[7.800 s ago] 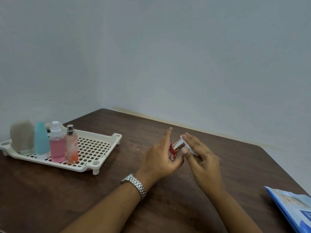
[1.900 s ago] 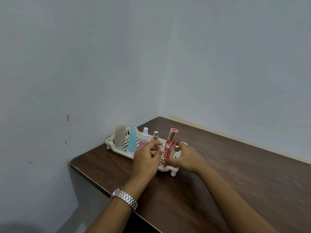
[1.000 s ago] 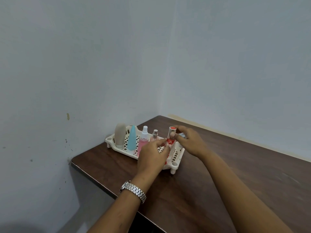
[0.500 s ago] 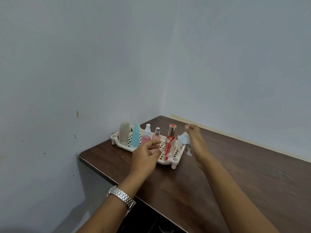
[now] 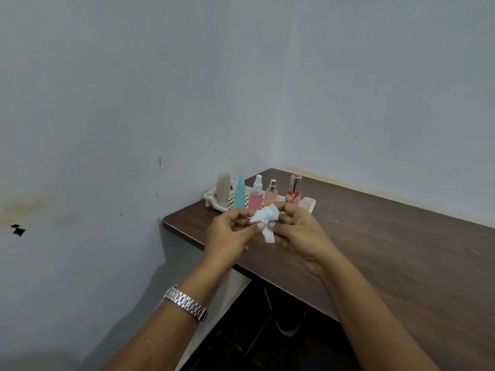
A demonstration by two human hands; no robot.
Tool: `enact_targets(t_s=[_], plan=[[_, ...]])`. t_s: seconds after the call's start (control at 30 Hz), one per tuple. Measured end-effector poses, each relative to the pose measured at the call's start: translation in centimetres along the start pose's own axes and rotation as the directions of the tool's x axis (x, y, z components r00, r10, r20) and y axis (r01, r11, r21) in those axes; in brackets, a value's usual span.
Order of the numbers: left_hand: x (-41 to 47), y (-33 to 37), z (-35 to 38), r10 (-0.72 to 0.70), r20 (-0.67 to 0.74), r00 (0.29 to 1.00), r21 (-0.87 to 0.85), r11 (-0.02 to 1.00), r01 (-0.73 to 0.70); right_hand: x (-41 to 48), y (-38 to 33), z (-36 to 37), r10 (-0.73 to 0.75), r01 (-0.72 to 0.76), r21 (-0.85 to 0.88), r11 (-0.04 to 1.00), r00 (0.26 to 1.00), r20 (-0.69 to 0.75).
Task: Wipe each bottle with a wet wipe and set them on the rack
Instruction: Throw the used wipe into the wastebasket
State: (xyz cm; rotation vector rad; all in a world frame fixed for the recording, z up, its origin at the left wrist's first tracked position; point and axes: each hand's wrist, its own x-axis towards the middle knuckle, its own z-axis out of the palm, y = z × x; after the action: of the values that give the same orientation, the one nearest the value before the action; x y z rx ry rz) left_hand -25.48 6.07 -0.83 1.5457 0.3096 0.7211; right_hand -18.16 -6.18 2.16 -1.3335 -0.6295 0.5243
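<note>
A metal watch (image 5: 186, 303) sits on my left wrist. Past it, my left hand (image 5: 230, 236) and right hand (image 5: 300, 231) both pinch a crumpled white wipe (image 5: 265, 218) between fingertips and thumbs, above the table (image 5: 388, 250), just in front of the rack (image 5: 308, 204). Five bottles stand upright on the rack, from its left end: beige bottle (image 5: 223, 187), teal bottle (image 5: 239, 192), pink spray bottle (image 5: 256, 196), small peach bottle (image 5: 271, 195), red bottle (image 5: 294, 188). The red bottle's label is too blurred to read.

White wipe (image 5: 265, 218), cream perforated rack (image 5: 308, 204), dark-brown table (image 5: 388, 250)
</note>
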Motion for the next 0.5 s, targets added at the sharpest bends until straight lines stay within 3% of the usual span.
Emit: enact_targets(t_s=[0.23, 0.5], plan=[[-2.7, 0.5, 3.0, 0.113, 0.095, 0.989, 0.061, 0.991, -0.119, -4.8, -0.4, -2.0, -0.061, 0.065, 0.018, 0.998, 0.985, -0.162], [-7.9, 1.8, 11.5, 0.162, 0.306, 0.938, 0.058, 0.98, -0.189, -14.0, -2.5, -8.5, -0.104, 0.109, -0.005, 0.994, 0.927, -0.361]])
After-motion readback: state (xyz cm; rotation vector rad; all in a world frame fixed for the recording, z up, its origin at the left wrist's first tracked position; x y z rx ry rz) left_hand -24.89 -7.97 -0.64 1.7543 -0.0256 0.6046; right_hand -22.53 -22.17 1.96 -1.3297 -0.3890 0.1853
